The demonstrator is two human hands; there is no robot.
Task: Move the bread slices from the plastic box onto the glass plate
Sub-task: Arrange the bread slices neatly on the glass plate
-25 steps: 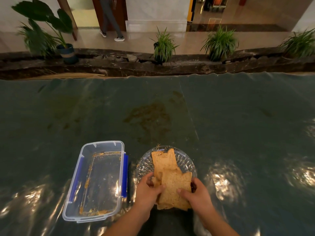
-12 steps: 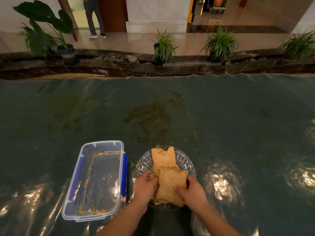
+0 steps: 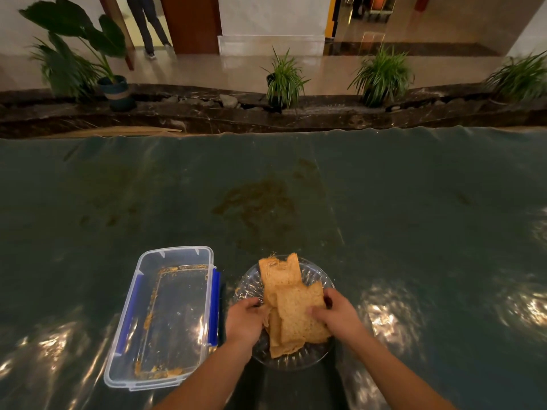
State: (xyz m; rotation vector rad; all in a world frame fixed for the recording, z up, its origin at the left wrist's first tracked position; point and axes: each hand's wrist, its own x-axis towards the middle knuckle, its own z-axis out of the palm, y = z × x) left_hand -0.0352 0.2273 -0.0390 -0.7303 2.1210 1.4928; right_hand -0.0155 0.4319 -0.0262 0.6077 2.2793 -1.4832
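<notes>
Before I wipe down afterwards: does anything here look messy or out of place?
Yes. Orange-brown crumbs line the floor of the emptied plastic box, a brownish stain marks the table cover beyond the glass plate, and the bread slices lie unevenly overlapped, both hands touching them.

bread slices (image 3: pixel 291 303): overlapping on glass plate (image 3: pixel 318 275) | plastic box (image 3: pixel 165 318): crumbs only

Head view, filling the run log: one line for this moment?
box: crumbs only | bread: on plate | left hand, right hand: holding bread
</notes>
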